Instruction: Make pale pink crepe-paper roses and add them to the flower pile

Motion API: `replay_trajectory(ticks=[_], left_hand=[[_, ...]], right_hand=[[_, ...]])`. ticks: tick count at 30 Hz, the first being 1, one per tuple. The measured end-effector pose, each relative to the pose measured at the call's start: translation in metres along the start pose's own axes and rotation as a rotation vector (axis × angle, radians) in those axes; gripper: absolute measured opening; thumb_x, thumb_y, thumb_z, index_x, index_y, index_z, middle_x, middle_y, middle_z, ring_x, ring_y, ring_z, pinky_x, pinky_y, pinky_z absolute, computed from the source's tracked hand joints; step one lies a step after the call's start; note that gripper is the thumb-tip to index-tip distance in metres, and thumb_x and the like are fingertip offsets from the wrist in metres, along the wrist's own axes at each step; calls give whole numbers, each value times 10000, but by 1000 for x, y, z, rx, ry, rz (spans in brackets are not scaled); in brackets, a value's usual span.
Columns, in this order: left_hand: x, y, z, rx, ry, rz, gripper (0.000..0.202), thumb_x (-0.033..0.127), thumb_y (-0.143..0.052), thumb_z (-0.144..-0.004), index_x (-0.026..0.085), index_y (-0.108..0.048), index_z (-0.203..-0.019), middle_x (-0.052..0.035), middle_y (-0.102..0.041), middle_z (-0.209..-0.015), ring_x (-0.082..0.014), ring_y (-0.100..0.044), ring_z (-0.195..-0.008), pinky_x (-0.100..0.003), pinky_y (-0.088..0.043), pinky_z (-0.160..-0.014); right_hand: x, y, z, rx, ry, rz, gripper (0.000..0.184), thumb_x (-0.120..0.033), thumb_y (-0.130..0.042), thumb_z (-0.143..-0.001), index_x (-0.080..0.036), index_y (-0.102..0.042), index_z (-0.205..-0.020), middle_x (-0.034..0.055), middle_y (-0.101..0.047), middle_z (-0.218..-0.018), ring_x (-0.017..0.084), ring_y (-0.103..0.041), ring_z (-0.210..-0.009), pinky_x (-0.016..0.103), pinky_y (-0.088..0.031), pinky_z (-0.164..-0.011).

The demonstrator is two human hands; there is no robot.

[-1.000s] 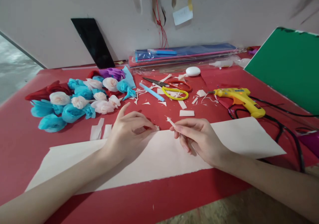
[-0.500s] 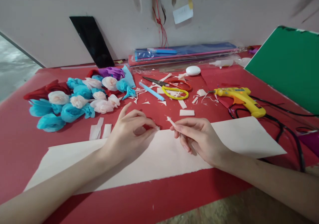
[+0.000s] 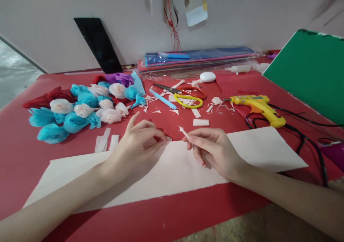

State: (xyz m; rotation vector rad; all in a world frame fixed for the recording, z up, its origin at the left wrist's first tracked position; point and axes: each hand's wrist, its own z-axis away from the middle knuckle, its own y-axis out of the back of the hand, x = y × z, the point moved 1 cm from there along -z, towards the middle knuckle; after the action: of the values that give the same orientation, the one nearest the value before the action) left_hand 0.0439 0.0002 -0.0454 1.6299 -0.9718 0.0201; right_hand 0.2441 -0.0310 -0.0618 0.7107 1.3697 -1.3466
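Observation:
A long cream paper sheet (image 3: 258,150) lies across the red table (image 3: 21,156). My left hand (image 3: 139,145) rests on the sheet's far edge, thumb and fingers pinched on the paper there. My right hand (image 3: 212,148) is closed in a pinch on a small pale paper strip (image 3: 184,131), whose tip sticks out toward the left hand. The two hands are a short gap apart.
Paper flowers (image 3: 80,109) in blue, pale pink, red and purple are heaped at the left. Scissors (image 3: 185,95), a blue pen (image 3: 163,98) and scraps lie behind. A yellow glue gun (image 3: 258,105) with black cord sits right, a green board (image 3: 311,70) beyond.
Hardly anything has moved. The fingers of my left hand have shifted slightly on the paper edge; the view has drifted a little.

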Motion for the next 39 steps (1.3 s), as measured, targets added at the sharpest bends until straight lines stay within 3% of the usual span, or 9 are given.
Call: replay_trajectory(ticks=[6,10,13,16,19,25,27,30,39], left_hand=[[-6,2,3,-6,40,42,129,226,-500,-868,241,-549,-749,52,-682,-762,-163,-647,-694,-526,-192,-1162],[-10,-1,2,-1,99,112,107,224,-466,-865,252,-514,-773,61,-701,-712,-175,-654,-672,-568,-155,-1162],[-9,0,1,23,172,176,85,278,-504,-852,255,-522,-773,44,-716,-695,-187,-661,-657,-570,-256,-1120],[-6,4,0,62,270,249,112,360,-559,-822,256,-558,-781,-1,-733,-764,-212,-685,-711,-446,-519,-882],[-2,9,-2,72,354,341,114,360,-613,-755,250,-617,-783,-26,-755,-825,-220,-709,-756,-322,-577,-658],[7,14,-6,5,438,516,74,293,-682,-738,252,-729,-698,18,-782,-738,-171,-728,-707,-215,-572,-637],[10,15,-4,-10,435,561,75,315,-710,-739,274,-746,-687,40,-779,-719,-151,-725,-711,-180,-558,-634],[17,19,2,-7,435,602,75,320,-718,-760,301,-752,-696,69,-780,-737,-115,-715,-721,-127,-529,-626],[49,40,1,108,271,719,177,161,-702,-752,306,-749,-661,113,-736,-689,-59,-658,-668,-67,-491,-643]], right_hand=[[1,1,-1,-11,4,0,185,-298,-675,-828,-152,-704,-720,-16,-602,-563,39,-459,-368,176,-289,-324],[0,0,-1,-7,11,-12,160,-289,-675,-826,-153,-712,-751,9,-658,-667,32,-464,-372,174,-289,-316],[-2,-1,-1,-7,17,-15,149,-277,-671,-824,-157,-715,-749,13,-674,-708,29,-471,-379,169,-289,-316],[-2,-1,-1,1,11,-10,157,-284,-670,-828,-158,-720,-749,16,-679,-706,24,-462,-364,166,-281,-314],[-1,0,-1,11,8,-4,165,-289,-674,-829,-154,-724,-748,18,-676,-691,24,-456,-357,166,-274,-312],[-2,-1,5,32,34,23,143,-320,-690,-824,-189,-747,-817,5,-682,-699,19,-447,-374,165,-255,-321],[-8,-6,9,1,55,34,112,-291,-681,-836,-209,-755,-820,-3,-687,-699,17,-463,-398,160,-314,-355],[-23,-16,16,-66,124,71,170,-203,-631,-865,-227,-756,-753,-13,-699,-735,15,-486,-446,164,-457,-476],[-41,-25,29,-42,540,437,279,-43,-672,-786,-281,-786,-876,3,-654,-1005,36,-628,-685,104,-536,-603]])
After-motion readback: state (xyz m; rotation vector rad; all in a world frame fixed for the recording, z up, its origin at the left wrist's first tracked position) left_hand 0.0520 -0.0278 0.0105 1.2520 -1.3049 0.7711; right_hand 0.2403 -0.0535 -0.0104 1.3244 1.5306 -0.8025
